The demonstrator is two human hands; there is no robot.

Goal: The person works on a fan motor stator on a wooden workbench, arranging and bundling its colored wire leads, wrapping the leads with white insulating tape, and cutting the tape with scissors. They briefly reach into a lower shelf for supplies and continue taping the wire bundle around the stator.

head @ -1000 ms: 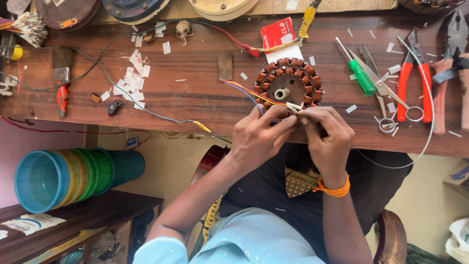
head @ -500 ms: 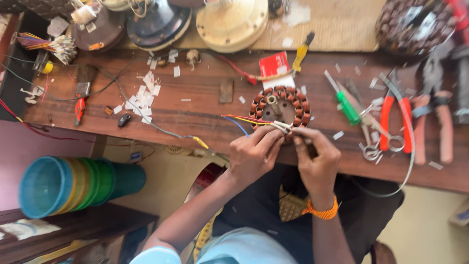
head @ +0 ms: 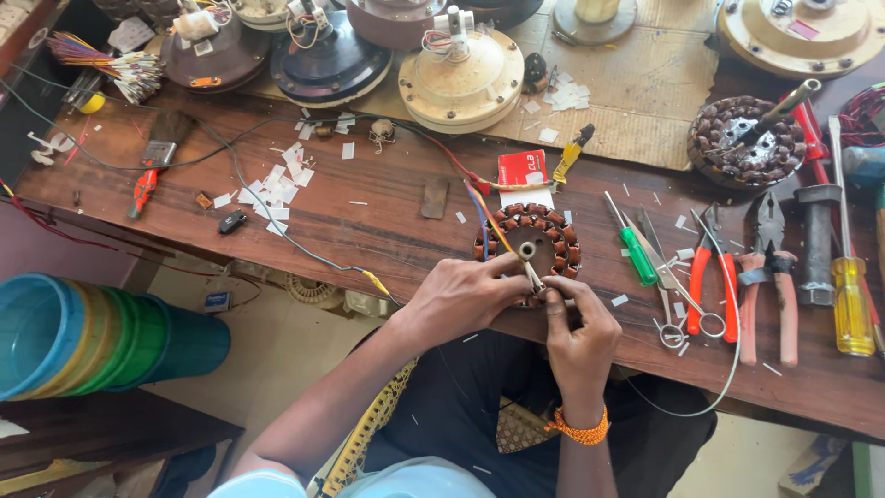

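Left hand point(head: 461, 297) curled closed on the near edge of the wound stator point(head: 528, 244). Right hand point(head: 579, 325) pinched shut on a thin white strip point(head: 532, 274) at the same edge, fingertips nearly meeting the left. Just right of the hands: green screwdriver point(head: 631, 249), scissors point(head: 671, 286), orange-handled pliers point(head: 714, 277). Beyond the stator, a red packet point(head: 522, 170) and cream motor housing point(head: 461, 81).

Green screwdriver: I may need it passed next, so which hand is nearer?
Right. The right hand is just below-left of the green screwdriver; the left hand lies farther left, at the stator.
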